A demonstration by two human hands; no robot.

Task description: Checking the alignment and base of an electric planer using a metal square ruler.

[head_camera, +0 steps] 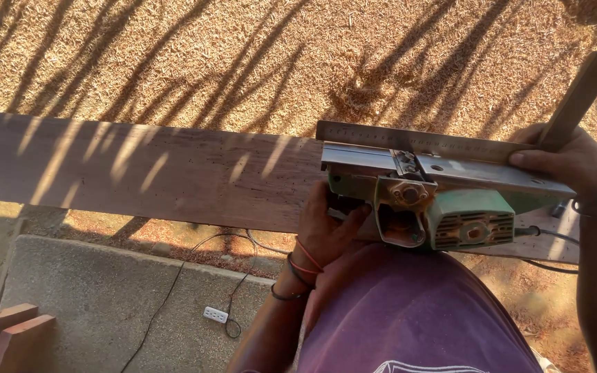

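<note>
Head camera shows the left hand (327, 231) gripping an upturned green planer (443, 200) on a plank (139, 169), while the right hand (575, 162) presses a metal square (416, 141) against its sole.

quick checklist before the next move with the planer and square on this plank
1. Left hand grips the green electric planer: ok.
2. Planer lies sole up on the long wooden plank: ok.
3. Right hand holds the try square, blade laid along the sole's far edge: ok.
4. Blade flush against the sole: cannot tell.
5. Black power cord leaves the planer; plugged in: cannot tell.
6. Fingers away from the cutter drum: cannot tell.
</note>
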